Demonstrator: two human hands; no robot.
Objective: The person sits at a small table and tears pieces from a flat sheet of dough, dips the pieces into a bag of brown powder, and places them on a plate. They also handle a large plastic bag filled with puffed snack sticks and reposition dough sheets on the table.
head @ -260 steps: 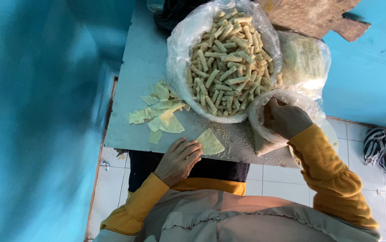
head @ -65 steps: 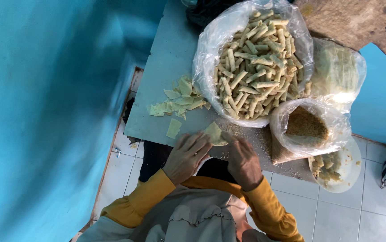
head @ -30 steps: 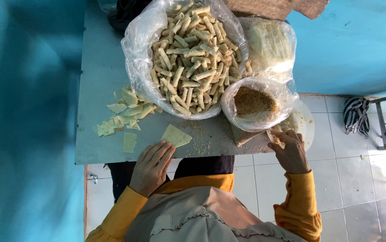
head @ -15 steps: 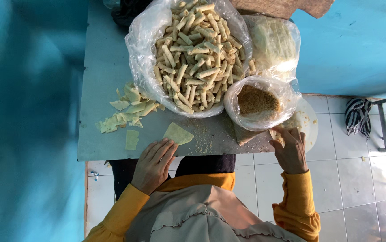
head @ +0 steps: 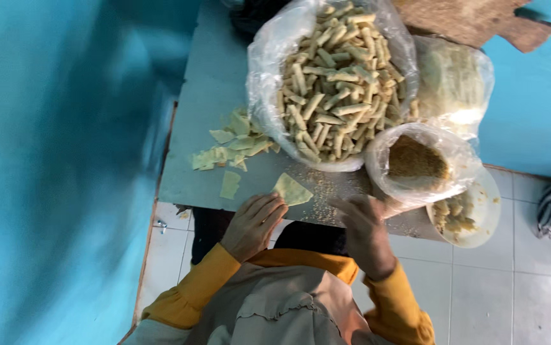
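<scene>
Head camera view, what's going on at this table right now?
A person in yellow sleeves sits at a grey table. The left hand rests its fingertips on a pale triangular dough sheet lying flat at the table edge. The right hand hovers empty near a clear plastic bag of brown crumbly filling. A big plastic-lined bowl of pale rolled sticks sits behind, with a loose pile of cut dough sheets to its left.
</scene>
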